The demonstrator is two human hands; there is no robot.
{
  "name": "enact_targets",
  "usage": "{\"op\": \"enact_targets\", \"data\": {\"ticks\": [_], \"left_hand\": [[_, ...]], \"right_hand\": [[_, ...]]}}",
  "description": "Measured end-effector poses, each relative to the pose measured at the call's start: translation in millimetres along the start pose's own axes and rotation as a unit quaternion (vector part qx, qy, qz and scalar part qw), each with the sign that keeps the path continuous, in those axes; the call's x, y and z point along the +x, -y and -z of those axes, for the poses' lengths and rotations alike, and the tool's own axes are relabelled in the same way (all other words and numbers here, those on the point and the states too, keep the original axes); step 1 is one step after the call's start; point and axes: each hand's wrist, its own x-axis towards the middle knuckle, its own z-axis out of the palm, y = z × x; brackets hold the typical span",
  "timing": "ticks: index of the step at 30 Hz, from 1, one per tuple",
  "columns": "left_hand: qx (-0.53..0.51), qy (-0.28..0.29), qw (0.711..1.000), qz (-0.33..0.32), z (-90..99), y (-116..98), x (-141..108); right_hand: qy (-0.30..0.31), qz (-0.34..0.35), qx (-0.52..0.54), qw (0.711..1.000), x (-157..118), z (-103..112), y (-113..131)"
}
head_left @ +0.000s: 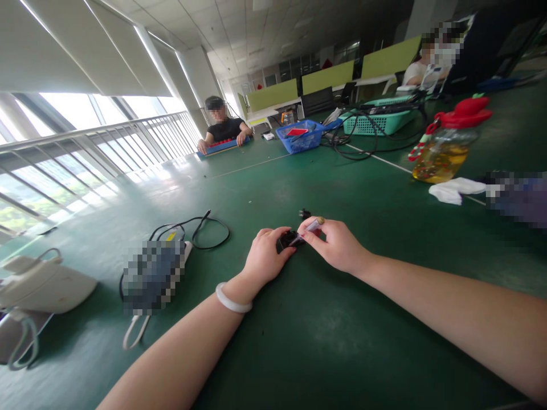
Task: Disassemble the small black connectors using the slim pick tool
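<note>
On the green tabletop (273, 188), a small black part (285, 239) is gripped between the thumb and fingers of my left hand (265, 253), which wears a white bangle on its wrist. My right hand (339, 242) pinches what looks like a screwdriver (314, 225), with a grey handle and a brownish end. The tool slants down and left, its thin end at the black part; whether it touches a screw is too small to tell. Just beyond my hands lies another small black piece (305, 214).
A dark device with a black cable (217, 246) lies left, near a cream-coloured case (51, 287). Far off are a blue basket (301, 142), a green basket (380, 122) with cables, and a red-lidded bottle (444, 156) beside white tissue (457, 189). A co-worker (224, 128) sits opposite.
</note>
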Motion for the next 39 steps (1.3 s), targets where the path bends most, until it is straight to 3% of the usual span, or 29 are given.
{"op": "enact_targets", "data": {"ticks": [6,10,16,20,30,35,39], "left_hand": [[0.003,-0.004,1.0,0.0,-1.0,1,0],[0.004,-0.004,1.0,-0.004,-1.1,1,0],[0.007,-0.008,1.0,-0.012,-1.2,1,0],[0.009,-0.006,1.0,-0.009,-1.9,2,0],[0.008,-0.007,1.0,-0.007,-1.2,0,0],[-0.007,-0.022,1.0,-0.016,-0.5,-1,0],[-0.022,-0.044,0.998,-0.026,-1.5,0,-1]], "right_hand": [[0.006,0.018,-0.01,1.0,0,1,3],[-0.004,0.065,-0.009,0.998,-2,1,6],[-0.061,0.134,-0.027,0.989,-8,5,13],[-0.07,0.12,-0.043,0.989,-7,5,11],[-0.021,0.069,-0.044,0.996,-1,2,5],[-0.007,0.063,-0.031,0.998,1,1,4],[-0.032,0.087,-0.026,0.995,-1,1,3]]}}
